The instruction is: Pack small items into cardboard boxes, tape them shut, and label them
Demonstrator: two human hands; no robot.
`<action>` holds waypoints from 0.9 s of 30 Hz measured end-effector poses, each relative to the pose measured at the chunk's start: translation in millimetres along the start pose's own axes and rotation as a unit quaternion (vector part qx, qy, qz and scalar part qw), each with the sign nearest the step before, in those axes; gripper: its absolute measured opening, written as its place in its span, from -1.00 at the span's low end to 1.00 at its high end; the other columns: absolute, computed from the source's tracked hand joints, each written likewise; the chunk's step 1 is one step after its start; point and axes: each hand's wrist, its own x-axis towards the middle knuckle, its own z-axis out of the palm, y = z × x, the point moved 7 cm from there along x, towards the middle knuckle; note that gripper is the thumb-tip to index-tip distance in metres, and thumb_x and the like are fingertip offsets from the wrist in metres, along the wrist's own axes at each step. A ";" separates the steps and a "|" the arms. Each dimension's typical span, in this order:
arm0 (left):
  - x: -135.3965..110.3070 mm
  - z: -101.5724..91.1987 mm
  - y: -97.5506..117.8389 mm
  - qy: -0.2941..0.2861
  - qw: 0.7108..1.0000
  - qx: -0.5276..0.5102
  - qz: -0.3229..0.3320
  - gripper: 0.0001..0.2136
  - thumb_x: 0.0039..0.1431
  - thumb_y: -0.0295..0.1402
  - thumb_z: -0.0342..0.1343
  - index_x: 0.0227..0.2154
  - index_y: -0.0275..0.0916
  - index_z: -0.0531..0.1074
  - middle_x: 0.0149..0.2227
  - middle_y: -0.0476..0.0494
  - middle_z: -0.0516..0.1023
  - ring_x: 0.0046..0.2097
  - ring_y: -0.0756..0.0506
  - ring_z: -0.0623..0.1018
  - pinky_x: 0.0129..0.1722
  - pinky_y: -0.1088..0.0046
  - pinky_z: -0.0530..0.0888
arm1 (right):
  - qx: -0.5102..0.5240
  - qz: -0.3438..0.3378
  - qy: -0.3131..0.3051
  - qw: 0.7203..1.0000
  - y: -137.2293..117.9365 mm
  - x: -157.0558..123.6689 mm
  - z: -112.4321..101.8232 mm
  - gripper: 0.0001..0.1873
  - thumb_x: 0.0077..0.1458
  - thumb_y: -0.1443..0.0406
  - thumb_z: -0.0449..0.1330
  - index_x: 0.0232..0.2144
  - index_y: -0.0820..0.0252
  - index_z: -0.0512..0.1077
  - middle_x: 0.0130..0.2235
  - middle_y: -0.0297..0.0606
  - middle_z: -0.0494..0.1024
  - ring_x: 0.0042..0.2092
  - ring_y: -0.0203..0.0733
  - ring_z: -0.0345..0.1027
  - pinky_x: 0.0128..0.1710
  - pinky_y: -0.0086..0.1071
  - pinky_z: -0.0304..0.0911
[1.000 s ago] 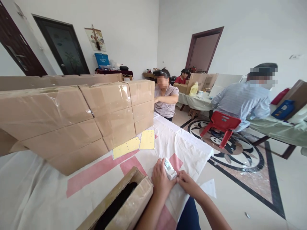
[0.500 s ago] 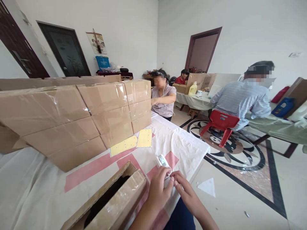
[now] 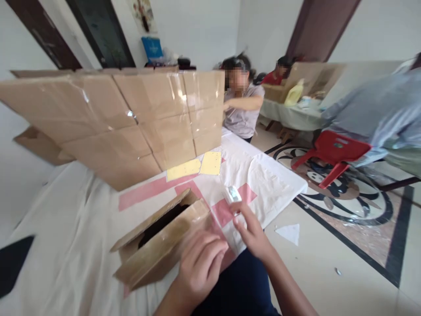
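Observation:
A small white box-shaped thing (image 3: pixel 233 194) with a greenish face lies on the white cloth, beside a pink patch. At its near end is my right hand (image 3: pixel 255 235), index finger and thumb closed around that end. My left hand (image 3: pixel 201 265) is lower and to the left, slightly blurred, its fingers curled and the fingertips pressed together. Whatever may be in those fingertips is too small to see. Close to the left hand stands a narrow cardboard box (image 3: pixel 177 235), open at the top and dark inside.
A wall of taped cardboard boxes (image 3: pixel 148 118) spans the table's far left side. Yellow sheets (image 3: pixel 210 163) lie at its foot. One person (image 3: pixel 245 105) sits beyond it; another is on a red chair (image 3: pixel 344 149) at right. A black flat thing (image 3: pixel 15 263) lies at left.
The view has swung left and down. My hands have separated: the left has drawn back toward the cardboard box, while the right has come onto the white thing's near end.

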 end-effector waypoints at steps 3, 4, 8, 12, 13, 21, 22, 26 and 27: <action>5.5 -48.6 -5.0 0.008 0.995 0.005 -0.096 -0.76 0.23 -0.62 0.16 -0.17 -0.12 0.50 -0.30 -0.03 0.63 -0.27 -0.06 0.59 -0.20 0.39 0.53 | 0.092 -0.007 -0.029 0.995 16.8 40.0 15.2 -0.58 0.38 -0.02 0.08 0.13 0.01 0.38 0.18 -0.11 0.46 0.25 0.06 0.32 0.30 0.00 0.21; 6.4 -62.7 -15.9 -0.007 0.986 0.021 -0.166 -0.81 0.26 -0.58 0.17 -0.23 -0.11 0.52 -0.31 0.00 0.63 -0.28 -0.05 0.58 -0.22 0.41 0.52 | 0.124 -0.017 -0.056 0.991 19.2 53.8 25.5 -0.53 0.37 -0.04 0.09 0.19 0.00 0.36 0.26 -0.12 0.42 0.33 0.06 0.25 0.35 0.01 0.16; 3.9 -111.2 -62.8 -0.033 0.925 0.106 -0.364 -0.93 0.24 -0.30 0.25 -0.35 -0.12 0.60 -0.36 0.02 0.64 -0.38 -0.03 0.51 -0.37 0.47 0.44 | 0.222 -0.041 -0.166 0.960 12.1 93.8 71.9 -0.44 0.36 -0.06 0.10 0.32 -0.11 0.27 0.45 -0.25 0.23 0.48 -0.02 0.04 0.46 0.00 -0.02; 3.7 -122.5 -94.2 -0.034 0.899 0.120 -0.421 -0.86 0.21 -0.21 0.26 -0.35 -0.13 0.61 -0.34 0.01 0.64 -0.42 0.00 0.44 -0.40 0.48 0.38 | 0.255 -0.030 -0.225 0.940 -2.4 104.6 102.5 -0.33 0.28 0.04 0.23 0.38 -0.17 0.19 0.48 -0.34 0.16 0.51 -0.05 -0.03 0.50 -0.02 -0.13; 4.1 -119.9 -98.4 -0.039 0.898 0.120 -0.422 -0.86 0.21 -0.21 0.25 -0.34 -0.13 0.61 -0.34 0.01 0.64 -0.41 0.00 0.44 -0.39 0.49 0.38 | 0.259 -0.019 -0.230 0.938 -3.9 104.9 106.5 -0.31 0.25 0.09 0.26 0.37 -0.16 0.20 0.48 -0.34 0.17 0.50 -0.05 -0.02 0.50 -0.02 -0.13; 13.0 -78.8 -120.4 -0.195 0.872 0.026 -0.448 -0.82 0.26 -0.17 0.21 -0.31 -0.14 0.63 -0.30 -0.03 0.66 -0.29 -0.06 0.59 -0.28 0.46 0.45 | 0.255 0.031 -0.241 0.936 -5.1 101.9 108.3 -0.41 0.06 0.41 0.15 0.14 -0.11 0.46 0.35 -0.34 0.29 0.46 -0.04 0.01 0.45 -0.05 -0.06; 15.8 -76.3 -123.8 -0.211 0.867 0.012 -0.451 -0.81 0.25 -0.17 0.22 -0.32 -0.14 0.63 -0.31 -0.03 0.66 -0.31 -0.06 0.58 -0.30 0.46 0.45 | 0.255 0.033 -0.239 0.936 -5.3 101.5 107.9 -0.43 0.05 0.41 0.15 0.11 -0.10 0.47 0.35 -0.35 0.29 0.46 -0.04 -0.01 0.46 -0.06 -0.07; 24.3 -70.3 -135.8 -0.234 0.836 -0.059 -0.493 -0.79 0.19 -0.14 0.25 -0.32 -0.18 0.62 -0.42 -0.04 0.59 -0.52 0.03 0.42 -0.53 0.51 0.32 | 0.258 0.054 -0.231 0.936 -3.9 99.4 108.7 -0.48 0.06 0.40 0.13 0.07 -0.08 0.49 0.33 -0.34 0.30 0.44 -0.04 0.03 0.44 -0.05 -0.07; 26.8 -68.8 -137.4 -0.228 0.831 -0.079 -0.501 -0.78 0.18 -0.14 0.26 -0.32 -0.19 0.61 -0.44 -0.04 0.56 -0.56 0.05 0.37 -0.56 0.52 0.29 | 0.262 0.057 -0.230 0.936 -3.6 98.9 109.0 -0.48 0.06 0.39 0.13 0.07 -0.08 0.49 0.32 -0.35 0.31 0.43 -0.03 0.04 0.44 -0.04 -0.06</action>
